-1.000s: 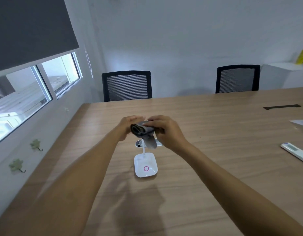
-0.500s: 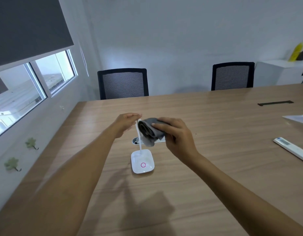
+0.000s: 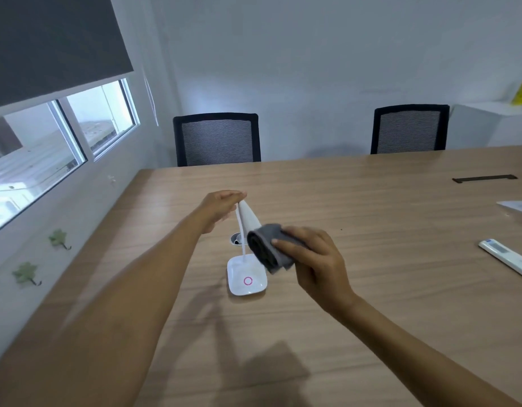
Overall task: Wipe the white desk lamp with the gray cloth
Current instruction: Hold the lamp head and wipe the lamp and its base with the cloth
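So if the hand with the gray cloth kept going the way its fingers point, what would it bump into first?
Most likely the white lamp head. The right hand points left and slightly up, pushing the gray cloth right against it already. Beyond that is the left hand, though depth is hard to judge.

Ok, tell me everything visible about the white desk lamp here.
The white desk lamp looks like glossy plastic: a rounded square base with a pink ring on top, a thin neck rising from its back edge, and a flat head folded downward. It stands on the wooden table. The left hand pinches the top; the right hand presses the gray cloth against the head.
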Available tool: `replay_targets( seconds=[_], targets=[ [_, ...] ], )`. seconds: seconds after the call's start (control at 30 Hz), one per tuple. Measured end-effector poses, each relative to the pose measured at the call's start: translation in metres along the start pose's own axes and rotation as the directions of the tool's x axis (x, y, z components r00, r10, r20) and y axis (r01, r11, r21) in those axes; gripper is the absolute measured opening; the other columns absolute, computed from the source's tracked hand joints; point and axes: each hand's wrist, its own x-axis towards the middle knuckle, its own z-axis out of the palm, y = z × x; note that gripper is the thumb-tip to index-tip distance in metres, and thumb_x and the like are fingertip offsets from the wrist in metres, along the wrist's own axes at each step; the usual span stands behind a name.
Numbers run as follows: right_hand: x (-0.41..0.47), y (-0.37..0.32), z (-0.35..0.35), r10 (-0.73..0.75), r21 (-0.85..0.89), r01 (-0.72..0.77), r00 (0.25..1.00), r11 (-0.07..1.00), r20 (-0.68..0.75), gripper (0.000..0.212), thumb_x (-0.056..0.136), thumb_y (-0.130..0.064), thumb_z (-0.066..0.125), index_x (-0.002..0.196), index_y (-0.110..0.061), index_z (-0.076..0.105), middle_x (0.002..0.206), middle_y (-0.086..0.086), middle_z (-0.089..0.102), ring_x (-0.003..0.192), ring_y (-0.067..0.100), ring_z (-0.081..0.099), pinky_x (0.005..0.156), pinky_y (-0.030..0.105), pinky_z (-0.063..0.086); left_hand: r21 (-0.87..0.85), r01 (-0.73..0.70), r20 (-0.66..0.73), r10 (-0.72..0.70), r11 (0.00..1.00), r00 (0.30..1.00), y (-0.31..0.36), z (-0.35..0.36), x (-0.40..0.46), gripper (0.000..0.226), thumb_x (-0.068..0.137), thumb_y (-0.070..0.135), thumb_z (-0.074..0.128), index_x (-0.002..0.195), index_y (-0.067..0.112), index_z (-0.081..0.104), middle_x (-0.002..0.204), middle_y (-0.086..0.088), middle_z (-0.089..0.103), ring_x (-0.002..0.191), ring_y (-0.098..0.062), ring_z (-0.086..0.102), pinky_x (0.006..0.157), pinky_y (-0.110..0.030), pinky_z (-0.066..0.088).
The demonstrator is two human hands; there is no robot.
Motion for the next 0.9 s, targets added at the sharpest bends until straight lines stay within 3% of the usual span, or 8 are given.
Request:
replay_targets(
  seconds=[0.07, 0.17, 0.4, 0.5, 0.7, 0.8, 0.9],
  targets=[
    [0.019, 0.003, 0.012, 0.061, -0.026, -0.062, 0.997, 0.998, -0.037, 0.037, 0.081, 0.006, 0.05, 0.101, -0.012, 0.076, 0.113, 0.011, 0.07, 0.098, 0.026, 0.062, 0.088, 0.031, 0.049, 0.003, -0.007, -0.002, 0.007, 1.0, 1.0, 0.001, 0.001, 0.0, 0.035, 0.086, 0.029, 0.068, 0.118, 0.014, 0.068, 0.118, 0.001, 0.062, 0.117, -0.022, 0.055, 0.107, -0.034, 0.04],
    [0.033, 0.002, 0.031, 0.094, 0.01, -0.094, 0.995, 0.996, 0.017, 0.039, 0.076, 0.006, 0.05, 0.1, -0.011, 0.076, 0.113, 0.012, 0.07, 0.098, 0.028, 0.063, 0.088, 0.034, 0.049, 0.011, -0.028, -0.008, 0.028, 1.0, 1.0, 0.002, 0.001, 0.0, 0.038, 0.087, 0.028, 0.066, 0.121, 0.011, 0.067, 0.126, -0.003, 0.062, 0.117, -0.021, 0.054, 0.103, -0.031, 0.041],
    [-0.034, -0.001, 0.015, -0.039, 0.055, 0.036, 0.997, 0.998, 0.07, 0.034, 0.097, -0.012, 0.041, 0.105, -0.017, 0.074, 0.12, 0.006, 0.066, 0.108, 0.027, 0.059, 0.096, 0.034, 0.047, 0.055, -0.014, 0.006, 0.013, 0.998, 1.0, 0.001, -0.001, -0.002, 0.032, 0.085, 0.033, 0.069, 0.113, 0.017, 0.068, 0.119, -0.001, 0.064, 0.115, -0.02, 0.056, 0.101, -0.03, 0.041],
    [-0.066, 0.008, 0.005, -0.121, 0.02, 0.119, 0.978, 0.993, 0.169, 0.034, 0.098, -0.018, 0.038, 0.11, -0.026, 0.068, 0.118, 0.003, 0.068, 0.103, 0.023, 0.058, 0.091, 0.032, 0.048, 0.043, 0.003, -0.008, -0.003, 0.999, 1.0, 0.002, -0.003, -0.001, 0.033, 0.084, 0.033, 0.07, 0.112, 0.016, 0.068, 0.118, -0.002, 0.065, 0.117, -0.021, 0.058, 0.103, -0.031, 0.043],
    [-0.077, 0.048, 0.043, 0.122, -0.114, -0.082, 0.907, 0.99, 0.403, 0.046, 0.078, -0.006, 0.043, 0.118, -0.022, 0.058, 0.108, 0.004, 0.072, 0.093, 0.019, 0.059, 0.077, 0.031, 0.049, 0.044, 0.003, 0.004, -0.003, 0.999, 1.0, 0.002, -0.004, 0.001, 0.026, 0.084, 0.032, 0.07, 0.107, 0.018, 0.069, 0.121, -0.003, 0.065, 0.12, -0.023, 0.057, 0.108, -0.035, 0.042],
    [-0.059, 0.063, 0.078, 0.205, -0.192, -0.127, 0.859, 0.973, 0.469, 0.045, 0.073, -0.005, 0.043, 0.111, -0.008, 0.067, 0.104, 0.006, 0.074, 0.085, 0.023, 0.066, 0.076, 0.027, 0.051, 0.046, 0.001, 0.011, -0.001, 0.999, 1.0, 0.001, -0.005, 0.004, 0.016, 0.084, 0.033, 0.07, 0.097, 0.024, 0.071, 0.12, -0.001, 0.066, 0.12, -0.021, 0.058, 0.108, -0.035, 0.041],
    [-0.042, 0.076, 0.114, 0.222, -0.232, -0.117, 0.834, 0.966, 0.506, 0.037, 0.068, -0.003, 0.057, 0.1, -0.008, 0.073, 0.095, 0.005, 0.075, 0.071, 0.024, 0.068, 0.059, 0.024, 0.055, 0.042, -0.022, 0.006, 0.021, 0.999, 1.0, -0.003, -0.005, 0.008, 0.012, 0.083, 0.035, 0.069, 0.093, 0.028, 0.071, 0.12, 0.0, 0.067, 0.119, -0.019, 0.058, 0.107, -0.032, 0.042]
  ],
)
